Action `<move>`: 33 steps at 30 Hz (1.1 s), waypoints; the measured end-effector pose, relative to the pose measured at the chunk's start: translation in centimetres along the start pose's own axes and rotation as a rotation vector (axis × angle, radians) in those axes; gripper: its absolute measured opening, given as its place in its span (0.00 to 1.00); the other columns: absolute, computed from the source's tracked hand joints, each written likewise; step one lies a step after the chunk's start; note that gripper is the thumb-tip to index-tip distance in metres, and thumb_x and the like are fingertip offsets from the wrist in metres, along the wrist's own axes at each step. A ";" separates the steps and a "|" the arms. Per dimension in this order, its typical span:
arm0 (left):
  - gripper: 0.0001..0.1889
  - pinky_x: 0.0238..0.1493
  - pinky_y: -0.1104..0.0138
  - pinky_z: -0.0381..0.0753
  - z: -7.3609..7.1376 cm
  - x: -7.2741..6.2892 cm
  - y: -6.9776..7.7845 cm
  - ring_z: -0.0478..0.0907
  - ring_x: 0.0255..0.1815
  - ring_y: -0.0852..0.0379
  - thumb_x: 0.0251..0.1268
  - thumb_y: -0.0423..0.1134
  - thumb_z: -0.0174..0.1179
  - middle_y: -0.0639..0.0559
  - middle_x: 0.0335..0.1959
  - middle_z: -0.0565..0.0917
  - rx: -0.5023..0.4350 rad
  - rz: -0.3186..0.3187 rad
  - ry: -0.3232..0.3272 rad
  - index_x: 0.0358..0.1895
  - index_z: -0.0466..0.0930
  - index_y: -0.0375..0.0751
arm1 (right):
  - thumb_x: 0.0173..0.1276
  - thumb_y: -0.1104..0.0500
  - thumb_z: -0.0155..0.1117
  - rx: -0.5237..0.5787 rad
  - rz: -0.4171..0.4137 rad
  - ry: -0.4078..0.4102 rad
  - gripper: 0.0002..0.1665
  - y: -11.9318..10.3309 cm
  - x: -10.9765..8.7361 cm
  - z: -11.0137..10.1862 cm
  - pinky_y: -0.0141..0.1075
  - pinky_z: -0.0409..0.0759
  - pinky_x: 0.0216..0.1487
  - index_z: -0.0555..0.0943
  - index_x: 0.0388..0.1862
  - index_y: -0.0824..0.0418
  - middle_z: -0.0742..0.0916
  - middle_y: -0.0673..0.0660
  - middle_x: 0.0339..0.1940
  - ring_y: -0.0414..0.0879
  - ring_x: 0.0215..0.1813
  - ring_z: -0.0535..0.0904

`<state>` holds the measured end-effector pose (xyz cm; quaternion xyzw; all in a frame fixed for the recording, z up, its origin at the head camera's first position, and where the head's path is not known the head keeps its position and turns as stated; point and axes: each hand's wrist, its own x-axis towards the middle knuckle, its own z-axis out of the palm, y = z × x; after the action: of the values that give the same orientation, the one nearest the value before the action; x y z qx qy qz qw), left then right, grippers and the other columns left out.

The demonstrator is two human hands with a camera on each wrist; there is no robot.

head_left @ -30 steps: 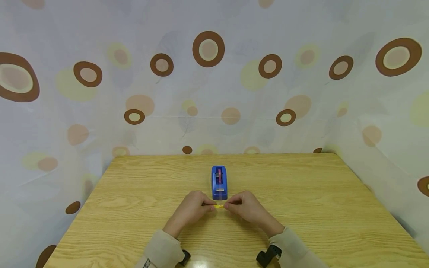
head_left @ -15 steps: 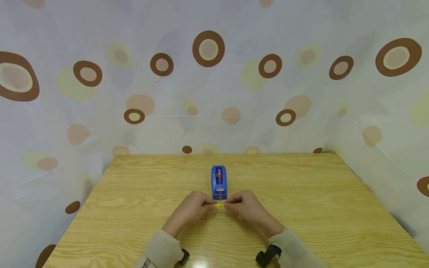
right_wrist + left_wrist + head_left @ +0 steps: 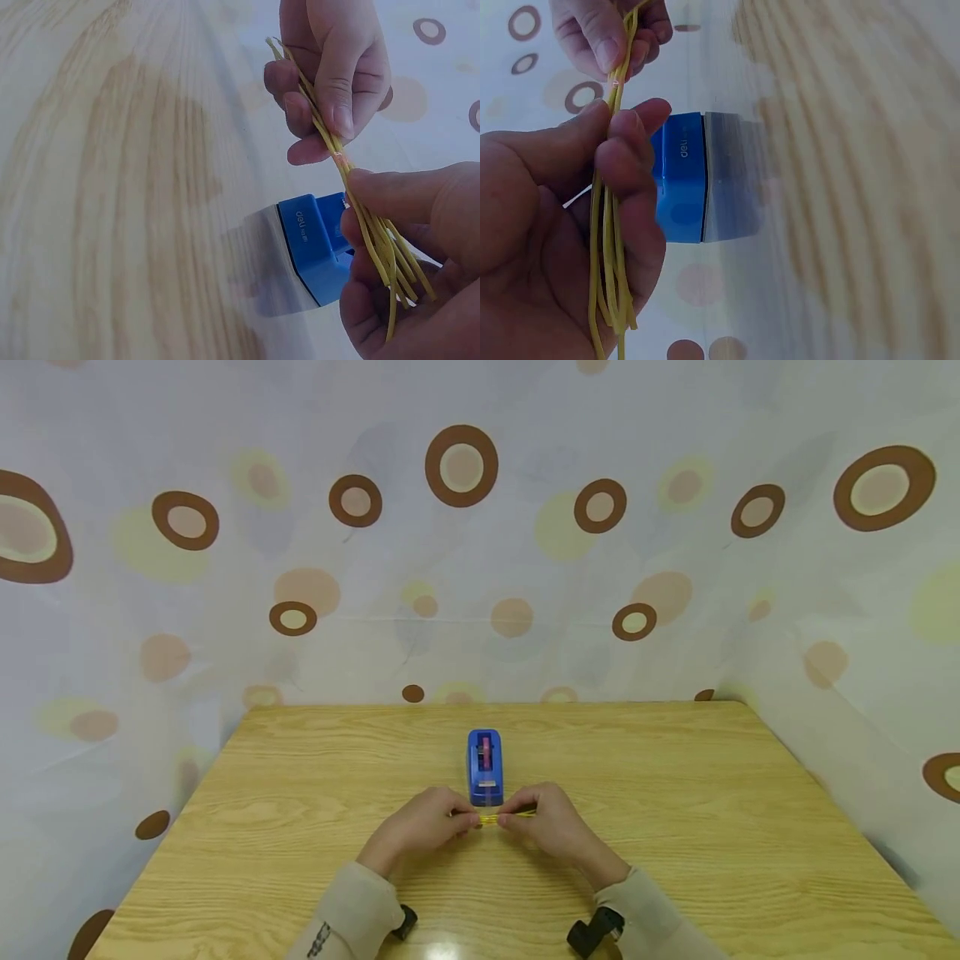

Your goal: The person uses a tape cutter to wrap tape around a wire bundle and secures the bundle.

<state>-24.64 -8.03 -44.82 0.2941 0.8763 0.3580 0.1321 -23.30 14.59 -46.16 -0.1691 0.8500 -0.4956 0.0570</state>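
Note:
My left hand [image 3: 420,823] and right hand [image 3: 553,823] pinch a bundle of thin yellow strands [image 3: 488,819] between thumbs and fingertips, a short gap apart. In the left wrist view, several loose ends of the strands [image 3: 609,277] run down across the left palm. A shiny pinkish band [image 3: 340,158] lies around the bundle's middle, between both thumbs. Past the right fingertips, the other strand ends [image 3: 386,255] spread over the right palm. Just beyond the fingertips stands a blue tape dispenser [image 3: 495,774] with a pink roll core [image 3: 486,753].
The wooden table [image 3: 337,760] reaches back to a wall covering [image 3: 510,668] printed with brown rings. Beige sleeves [image 3: 352,906] cover the forearms, and a black wrist camera [image 3: 596,932] sits under the right wrist.
The strands now show more clearly, spread between the hands and past the right fingers. The left hand has turned slightly. The whole head view has shifted a little; both hands keep their grip.

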 end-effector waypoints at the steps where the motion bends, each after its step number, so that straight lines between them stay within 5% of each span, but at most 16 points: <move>1: 0.13 0.22 0.71 0.65 0.0 0.0 -0.1 0.66 0.18 0.64 0.74 0.39 0.57 0.60 0.16 0.72 -0.004 0.002 0.006 0.28 0.85 0.42 | 0.64 0.61 0.72 -0.001 -0.006 0.002 0.02 -0.1 0.0 0.0 0.37 0.78 0.39 0.90 0.33 0.57 0.87 0.48 0.33 0.44 0.38 0.79; 11: 0.08 0.20 0.72 0.63 0.0 0.2 -0.8 0.65 0.18 0.65 0.68 0.37 0.63 0.61 0.18 0.76 0.018 0.000 0.074 0.31 0.90 0.43 | 0.68 0.61 0.68 0.036 -0.025 -0.085 0.05 -0.6 0.3 -0.2 0.35 0.79 0.38 0.88 0.36 0.61 0.87 0.52 0.34 0.44 0.36 0.79; 17: 0.07 0.22 0.72 0.64 -0.1 0.3 -0.6 0.66 0.20 0.65 0.67 0.35 0.64 0.61 0.20 0.79 0.041 0.017 0.090 0.33 0.91 0.41 | 0.76 0.59 0.57 0.047 0.012 -0.188 0.17 -0.5 0.7 -0.3 0.31 0.69 0.23 0.84 0.31 0.68 0.80 0.57 0.20 0.41 0.21 0.70; 22: 0.06 0.23 0.72 0.67 0.1 0.3 -0.4 0.68 0.21 0.66 0.66 0.34 0.65 0.61 0.25 0.84 0.053 0.020 0.101 0.37 0.91 0.41 | 0.78 0.58 0.55 0.050 0.084 -0.248 0.19 -0.5 0.9 -0.4 0.31 0.68 0.24 0.85 0.31 0.67 0.79 0.54 0.18 0.42 0.20 0.70; 33: 0.05 0.27 0.71 0.71 0.3 0.3 -0.1 0.71 0.26 0.65 0.63 0.35 0.68 0.56 0.33 0.88 0.056 0.001 0.121 0.38 0.91 0.42 | 0.73 0.58 0.62 -0.048 0.017 -0.197 0.14 -0.3 1.2 -0.7 0.32 0.67 0.24 0.86 0.31 0.65 0.79 0.50 0.20 0.40 0.22 0.69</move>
<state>-24.82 -7.76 -45.09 0.2758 0.8923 0.3504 0.0706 -24.55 14.57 -45.48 -0.2113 0.8534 -0.4554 0.1406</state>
